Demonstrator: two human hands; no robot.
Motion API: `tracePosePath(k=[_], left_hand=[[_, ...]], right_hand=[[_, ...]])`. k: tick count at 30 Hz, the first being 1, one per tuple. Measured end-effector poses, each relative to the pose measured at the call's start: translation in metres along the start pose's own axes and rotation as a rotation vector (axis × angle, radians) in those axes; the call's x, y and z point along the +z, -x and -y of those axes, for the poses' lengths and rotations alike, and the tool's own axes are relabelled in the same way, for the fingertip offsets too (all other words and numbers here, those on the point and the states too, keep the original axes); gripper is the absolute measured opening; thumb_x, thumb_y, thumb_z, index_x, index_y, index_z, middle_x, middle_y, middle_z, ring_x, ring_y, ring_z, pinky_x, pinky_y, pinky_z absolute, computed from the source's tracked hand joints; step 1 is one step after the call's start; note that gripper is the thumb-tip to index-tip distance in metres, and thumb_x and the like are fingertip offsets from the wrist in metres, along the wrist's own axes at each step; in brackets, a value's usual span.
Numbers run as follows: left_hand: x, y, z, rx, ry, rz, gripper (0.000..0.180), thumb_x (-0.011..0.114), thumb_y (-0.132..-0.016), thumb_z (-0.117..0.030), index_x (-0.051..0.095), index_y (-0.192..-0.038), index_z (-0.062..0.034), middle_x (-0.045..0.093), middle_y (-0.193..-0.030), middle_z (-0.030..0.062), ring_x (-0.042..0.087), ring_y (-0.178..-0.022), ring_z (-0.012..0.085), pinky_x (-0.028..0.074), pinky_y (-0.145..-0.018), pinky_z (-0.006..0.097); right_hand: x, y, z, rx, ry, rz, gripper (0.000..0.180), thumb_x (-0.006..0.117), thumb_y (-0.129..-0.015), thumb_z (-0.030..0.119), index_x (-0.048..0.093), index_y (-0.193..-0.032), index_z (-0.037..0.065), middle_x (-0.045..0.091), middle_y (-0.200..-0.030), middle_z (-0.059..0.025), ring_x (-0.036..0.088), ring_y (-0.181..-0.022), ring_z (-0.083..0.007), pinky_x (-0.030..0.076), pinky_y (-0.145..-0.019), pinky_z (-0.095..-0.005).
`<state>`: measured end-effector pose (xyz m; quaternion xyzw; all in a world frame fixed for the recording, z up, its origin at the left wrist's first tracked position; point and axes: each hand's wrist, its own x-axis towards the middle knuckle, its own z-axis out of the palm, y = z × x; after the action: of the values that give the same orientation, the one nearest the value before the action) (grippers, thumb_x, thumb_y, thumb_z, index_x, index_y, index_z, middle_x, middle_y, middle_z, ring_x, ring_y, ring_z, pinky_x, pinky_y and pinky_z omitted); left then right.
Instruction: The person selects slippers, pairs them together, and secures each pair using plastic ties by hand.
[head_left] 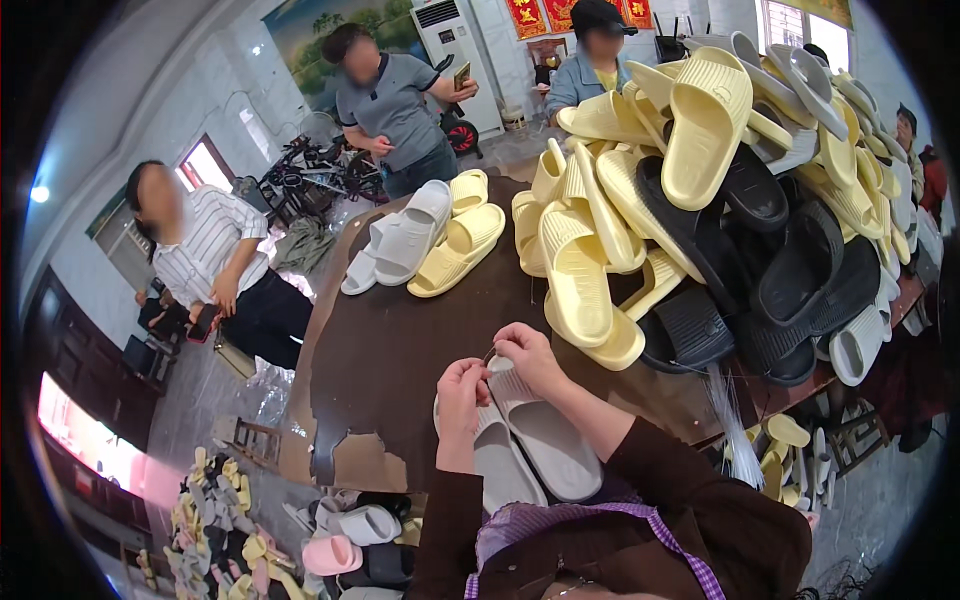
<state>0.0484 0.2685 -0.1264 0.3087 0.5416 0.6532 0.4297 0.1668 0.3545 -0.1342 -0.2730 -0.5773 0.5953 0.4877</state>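
Observation:
At the near edge of the table, a pair of grey slippers [548,440] lies side by side in front of me. My left hand [463,388] is closed in a pinch over the far end of the left slipper. Close beside it, my right hand [530,357] pinches at the far end of the right slipper. Between the fingertips runs a thin strand [489,355], small and hard to make out. Both hands seem closed on it. Fingers partly cover the slippers' far ends.
A high heap of yellow, black and grey slippers [690,215] fills the table's right side. Grey slippers [413,235] and yellow slippers [460,248] sit at the far left of the brown table [385,350]. Clear strands [733,430] hang off the near edge. People stand around; more slippers [225,530] cover the floor.

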Motion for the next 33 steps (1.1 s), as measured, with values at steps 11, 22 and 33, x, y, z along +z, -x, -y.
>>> tracePosePath(k=[11,22,33], left_hand=[[-0.031,0.055,-0.018,0.384,-0.293,-0.221,0.016,0.052,-0.088,-0.007,0.055,-0.102,0.0004,0.059,-0.092,0.006,0.057,-0.064,0.0108,0.047,-0.056,0.022],[-0.083,0.189,0.031,-0.19,-0.478,-0.235,0.016,0.053,-0.087,-0.014,0.055,-0.086,0.002,0.057,-0.07,0.0033,0.053,-0.06,0.0078,0.041,-0.051,0.022],[-0.059,0.192,0.031,-0.412,-0.336,0.011,0.019,0.056,-0.085,-0.016,0.056,-0.086,0.0022,0.057,-0.072,0.0034,0.051,-0.059,0.0083,0.041,-0.052,0.024]], right_hand=[[-0.001,0.0,-0.002,-0.056,0.025,-0.119,0.01,0.06,-0.081,0.006,0.062,-0.088,0.0,0.059,-0.079,-0.004,0.054,-0.073,-0.0101,0.045,-0.067,-0.0249],[-0.001,0.008,0.038,-0.232,0.283,0.04,0.012,0.058,-0.082,0.005,0.06,-0.092,-0.001,0.06,-0.084,-0.01,0.058,-0.075,-0.0179,0.047,-0.067,-0.028],[-0.068,0.108,0.085,-0.331,0.897,0.353,0.019,0.063,-0.079,0.015,0.058,-0.093,0.003,0.059,-0.085,-0.0132,0.059,-0.08,-0.0303,0.048,-0.068,-0.0385]])
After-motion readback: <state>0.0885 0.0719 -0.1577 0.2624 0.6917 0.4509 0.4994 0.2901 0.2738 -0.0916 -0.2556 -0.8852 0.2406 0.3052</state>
